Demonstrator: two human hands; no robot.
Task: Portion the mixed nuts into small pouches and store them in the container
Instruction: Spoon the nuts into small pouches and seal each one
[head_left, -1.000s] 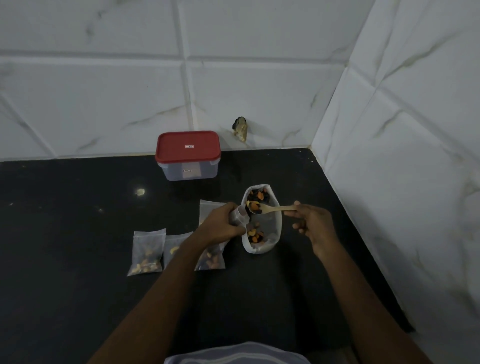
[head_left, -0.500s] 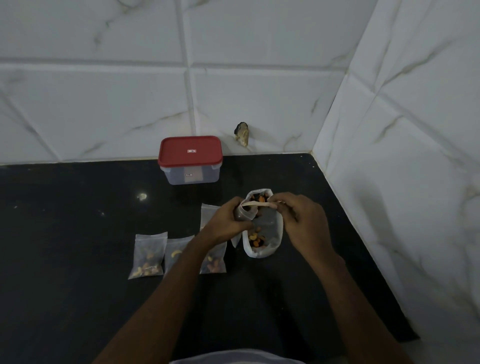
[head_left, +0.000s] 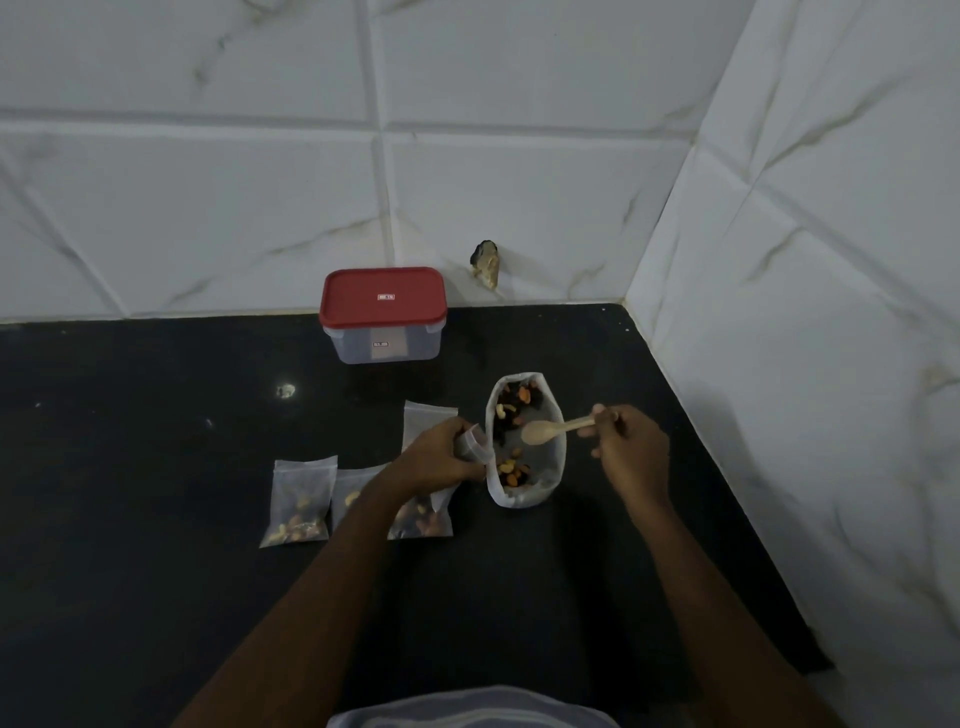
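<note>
A glossy black counter fills the lower frame, set into a corner of white, marble-veined tiles. Nearest, at lower centre-left, three flat clear pouches lie in a row with nuts settled in their bottoms; the rightmost is partly hidden under the left forearm. Just above them the left hand grips a fourth pouch, fingers curled round it, its mouth beside the bag. At centre right the right hand pinches the handle of a pale wooden spoon; its bowl hangs over the bag and looks empty. The bag is soft, white and rolled open, with mixed nuts inside. A spare pouch, seemingly empty, lies behind the left hand. Farther up, the clear box-shaped container stands with its red lid on. Portioning looks partway done; storing has not begun.
</note>
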